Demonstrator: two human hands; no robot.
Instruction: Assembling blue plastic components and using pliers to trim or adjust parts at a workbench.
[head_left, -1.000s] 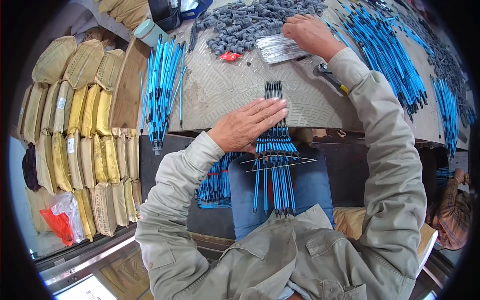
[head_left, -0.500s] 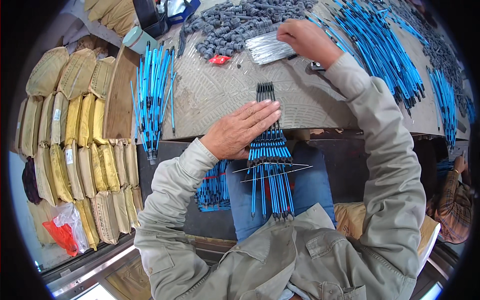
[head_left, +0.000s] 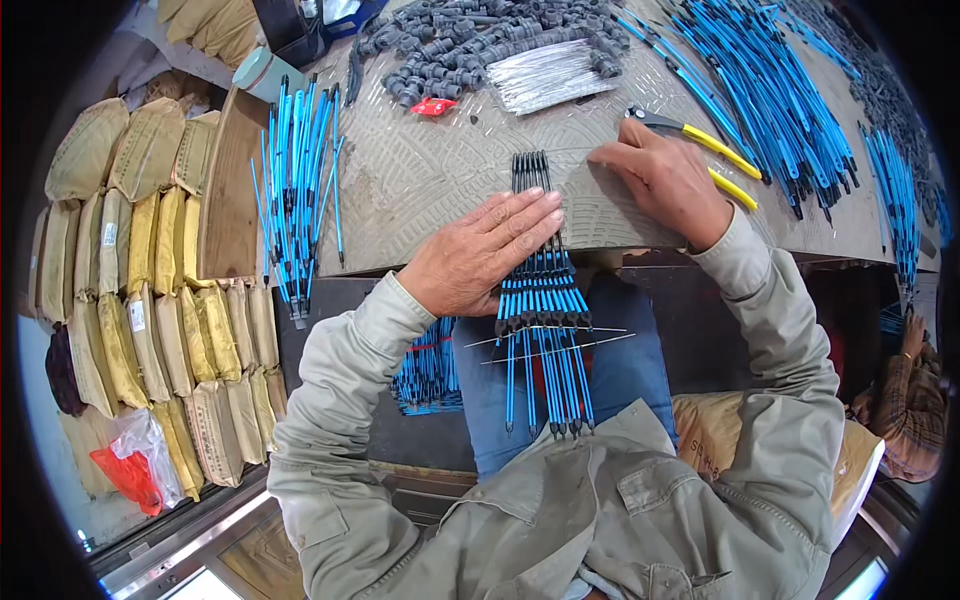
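My left hand [head_left: 490, 250] lies across a fanned row of blue rods with black joints [head_left: 545, 305], holding them at the table edge. Its fingers are straight and together, covering part of the rods; the thumb is mostly hidden. The rods' black tips rest on the table, and their lower ends hang over my lap. Two thin metal wires [head_left: 590, 343] run crosswise through the row. To the right, my right hand [head_left: 668, 185] is closed in a pinch above the table, with a faint thin wire at its fingertips. Beside it lie cutting pliers [head_left: 722, 150] with yellow handles.
A pile of silvery wires [head_left: 550, 78] lies in front of grey plastic fittings [head_left: 440, 50]. More blue rods are heaped at right [head_left: 775, 100] and left [head_left: 295, 190]. Wrapped packages [head_left: 150, 240] are stacked at far left. Another person's arm [head_left: 908, 400] shows at far right.
My right hand has come back from the wire pile toward me, uncovering the yellow-handled pliers. My left hand stays on the blue rods.
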